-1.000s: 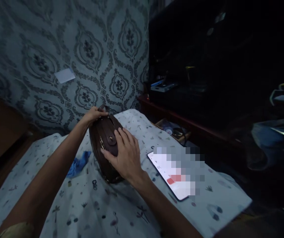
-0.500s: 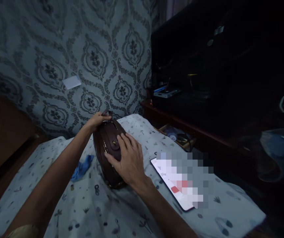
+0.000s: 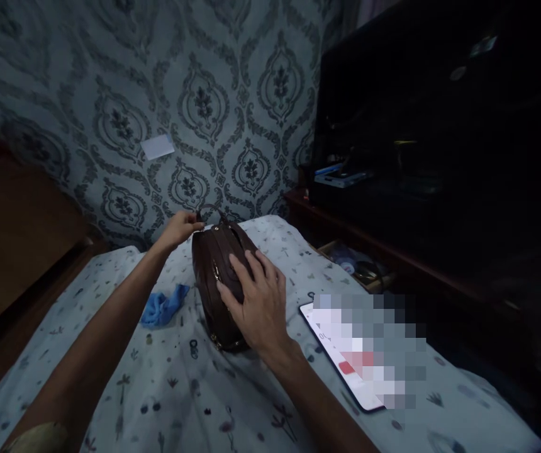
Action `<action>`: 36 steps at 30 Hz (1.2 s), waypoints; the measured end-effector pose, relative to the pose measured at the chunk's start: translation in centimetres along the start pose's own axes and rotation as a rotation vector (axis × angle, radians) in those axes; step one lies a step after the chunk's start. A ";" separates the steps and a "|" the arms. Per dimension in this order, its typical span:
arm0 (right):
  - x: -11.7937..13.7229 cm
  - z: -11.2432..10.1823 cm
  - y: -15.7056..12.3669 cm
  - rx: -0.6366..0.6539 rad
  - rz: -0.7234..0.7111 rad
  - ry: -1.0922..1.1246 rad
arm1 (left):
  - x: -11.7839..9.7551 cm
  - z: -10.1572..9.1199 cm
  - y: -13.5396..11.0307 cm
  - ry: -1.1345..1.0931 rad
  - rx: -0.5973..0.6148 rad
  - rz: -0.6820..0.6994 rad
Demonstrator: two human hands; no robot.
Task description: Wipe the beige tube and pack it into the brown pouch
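A dark brown bag [image 3: 208, 292] sits just left of the middle of the frame, resting on a white printed sheet [image 3: 157, 384], its handle [image 3: 212, 206] standing up at the far end. The left hand [image 3: 180, 229] is at that far end, thumb and fingers drawn close together by the foot of the handle; whether they are clamped on the handle, a zip pull or the bag's edge, I cannot tell. The right hand [image 3: 260, 303] lies open over the bag's near-right side, fingers apart and pressed flat rather than gripping. The step in hand seems to be steadying the bag with the right hand while the left works at its top end. From here, the next move would call for a firm right palm, so the soft body does not slide or fold under a pull from the left. A crumpled blue cloth [image 3: 163, 307] lies left of the bag, apart from it; a lit phone [image 3: 354, 380], partly blurred out, lies to the lower right, near the right wrist.
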State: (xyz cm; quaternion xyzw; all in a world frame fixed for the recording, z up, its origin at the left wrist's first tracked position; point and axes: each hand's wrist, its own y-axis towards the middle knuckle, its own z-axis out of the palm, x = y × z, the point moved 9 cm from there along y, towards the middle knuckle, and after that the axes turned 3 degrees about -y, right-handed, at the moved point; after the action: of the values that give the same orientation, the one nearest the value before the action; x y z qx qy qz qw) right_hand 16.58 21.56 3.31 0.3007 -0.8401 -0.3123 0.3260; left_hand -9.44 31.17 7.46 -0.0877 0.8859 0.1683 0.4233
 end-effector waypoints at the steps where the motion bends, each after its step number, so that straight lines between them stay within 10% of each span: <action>1: 0.0 0.0 0.0 -0.004 0.000 0.001 | -0.2 0.1 -0.1 0.001 0.003 -0.002; 12: 0.0 0.0 0.1 0.046 0.022 0.015 | -2.8 0.7 -3.3 0.003 0.097 -0.003; 21: -1.0 -0.2 0.4 -0.005 0.063 0.066 | -5.1 4.1 0.6 0.030 0.111 0.043; 30: -1.5 1.1 4.6 0.381 0.036 0.051 | -3.9 5.5 2.8 0.075 0.015 0.022; 36: -1.3 1.6 4.5 0.394 -0.060 0.033 | -3.7 5.3 2.2 0.031 -0.051 0.048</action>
State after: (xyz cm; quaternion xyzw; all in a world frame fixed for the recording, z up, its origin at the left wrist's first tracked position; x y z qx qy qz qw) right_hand 14.83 25.83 5.16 0.3885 -0.8703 -0.1461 0.2651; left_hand -3.93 35.25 7.75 -0.0799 0.8896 0.1998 0.4030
